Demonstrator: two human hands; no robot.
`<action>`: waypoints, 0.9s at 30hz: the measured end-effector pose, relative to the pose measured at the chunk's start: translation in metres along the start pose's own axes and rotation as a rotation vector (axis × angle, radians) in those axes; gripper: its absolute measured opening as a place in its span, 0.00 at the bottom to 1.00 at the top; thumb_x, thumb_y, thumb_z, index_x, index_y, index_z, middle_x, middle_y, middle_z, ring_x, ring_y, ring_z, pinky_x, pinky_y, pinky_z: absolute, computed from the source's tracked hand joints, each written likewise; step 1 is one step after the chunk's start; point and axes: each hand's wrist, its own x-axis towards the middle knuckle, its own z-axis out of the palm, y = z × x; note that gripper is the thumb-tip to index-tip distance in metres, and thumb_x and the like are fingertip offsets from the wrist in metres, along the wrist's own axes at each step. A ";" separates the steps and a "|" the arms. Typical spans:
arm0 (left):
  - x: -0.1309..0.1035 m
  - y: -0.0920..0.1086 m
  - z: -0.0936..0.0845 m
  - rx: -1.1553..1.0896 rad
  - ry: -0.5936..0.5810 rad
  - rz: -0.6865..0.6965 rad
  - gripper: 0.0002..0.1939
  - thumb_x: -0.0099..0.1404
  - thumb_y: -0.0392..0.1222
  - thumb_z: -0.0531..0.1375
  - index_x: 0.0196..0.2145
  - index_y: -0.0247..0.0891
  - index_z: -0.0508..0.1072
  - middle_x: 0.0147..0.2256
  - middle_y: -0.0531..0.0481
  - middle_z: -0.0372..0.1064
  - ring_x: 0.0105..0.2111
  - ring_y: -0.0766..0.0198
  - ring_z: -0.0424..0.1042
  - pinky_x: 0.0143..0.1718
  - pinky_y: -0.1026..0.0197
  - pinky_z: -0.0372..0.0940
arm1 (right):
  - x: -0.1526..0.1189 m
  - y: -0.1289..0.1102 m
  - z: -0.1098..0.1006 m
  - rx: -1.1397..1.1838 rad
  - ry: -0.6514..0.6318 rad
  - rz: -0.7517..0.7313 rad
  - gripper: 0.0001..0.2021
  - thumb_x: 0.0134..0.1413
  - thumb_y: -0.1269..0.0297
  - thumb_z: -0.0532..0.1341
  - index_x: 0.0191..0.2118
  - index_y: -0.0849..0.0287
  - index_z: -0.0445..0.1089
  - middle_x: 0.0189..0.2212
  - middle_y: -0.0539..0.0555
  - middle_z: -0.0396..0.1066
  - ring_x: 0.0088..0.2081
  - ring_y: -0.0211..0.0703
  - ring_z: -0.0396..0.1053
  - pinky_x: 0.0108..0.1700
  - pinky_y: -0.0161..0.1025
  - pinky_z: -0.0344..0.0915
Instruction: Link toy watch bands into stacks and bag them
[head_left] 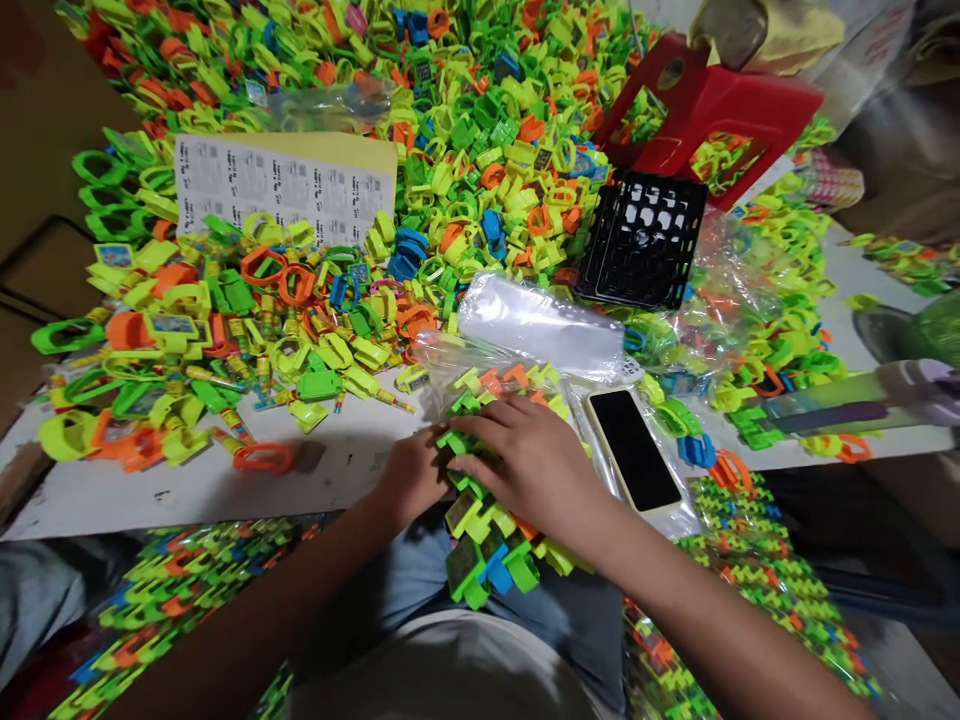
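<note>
Head view: a white table (322, 485) carries a broad heap of watch-shaped plastic pieces (480, 130) in green, yellow, orange and blue. Right of the heap's middle stands a red plastic frame (765, 115) with cut-out openings. Held at the table's near edge, over the lap, is a block of the same pieces (469, 515), packed in rows, clear film at its far end. On the heap's left lies a label sheet (285, 190), its repeated black lines and grey patches too small to read. A black lattice basket (641, 240) sits before the red frame, clear bags (544, 325) just beside it. The right hand (536, 460) bends its fingers over the block, holding it; the left hand (416, 475) meets its left side, fingertips hidden, so its grip I cannot tell. Smallest, a phone (637, 450) lies beside the right hand, screen dark.
</note>
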 end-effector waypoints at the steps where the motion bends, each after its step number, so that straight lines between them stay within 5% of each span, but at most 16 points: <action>1: 0.000 0.000 0.000 0.002 -0.005 0.001 0.09 0.59 0.36 0.55 0.36 0.38 0.73 0.36 0.44 0.74 0.38 0.57 0.74 0.37 0.61 0.66 | 0.000 -0.002 0.001 0.002 -0.001 0.020 0.16 0.62 0.55 0.55 0.49 0.56 0.70 0.38 0.57 0.72 0.42 0.49 0.65 0.44 0.44 0.61; 9: -0.002 -0.001 0.003 -0.043 0.002 -0.070 0.14 0.58 0.37 0.56 0.43 0.38 0.72 0.37 0.45 0.73 0.39 0.56 0.74 0.37 0.62 0.66 | -0.001 -0.009 0.004 0.061 0.004 0.102 0.12 0.58 0.63 0.58 0.47 0.57 0.72 0.37 0.55 0.75 0.42 0.48 0.66 0.43 0.43 0.62; 17: -0.002 -0.004 0.004 -0.062 -0.026 -0.052 0.17 0.56 0.34 0.57 0.44 0.39 0.72 0.39 0.46 0.74 0.37 0.58 0.74 0.38 0.62 0.65 | -0.003 0.011 -0.002 0.200 0.027 -0.100 0.14 0.61 0.72 0.54 0.49 0.58 0.70 0.40 0.57 0.75 0.41 0.46 0.69 0.46 0.47 0.62; 22: -0.002 -0.001 0.002 -0.041 -0.018 -0.043 0.17 0.55 0.34 0.58 0.44 0.39 0.73 0.41 0.44 0.73 0.40 0.55 0.74 0.38 0.62 0.65 | -0.001 0.008 0.004 0.090 0.077 -0.036 0.10 0.61 0.72 0.53 0.36 0.62 0.73 0.34 0.59 0.71 0.40 0.47 0.66 0.42 0.44 0.63; 27: -0.001 0.000 -0.001 -0.027 -0.048 -0.019 0.19 0.55 0.36 0.58 0.46 0.40 0.72 0.45 0.44 0.72 0.42 0.54 0.73 0.40 0.60 0.66 | -0.008 0.015 0.001 0.101 0.085 -0.114 0.10 0.63 0.67 0.53 0.41 0.62 0.71 0.37 0.58 0.71 0.40 0.45 0.66 0.43 0.41 0.61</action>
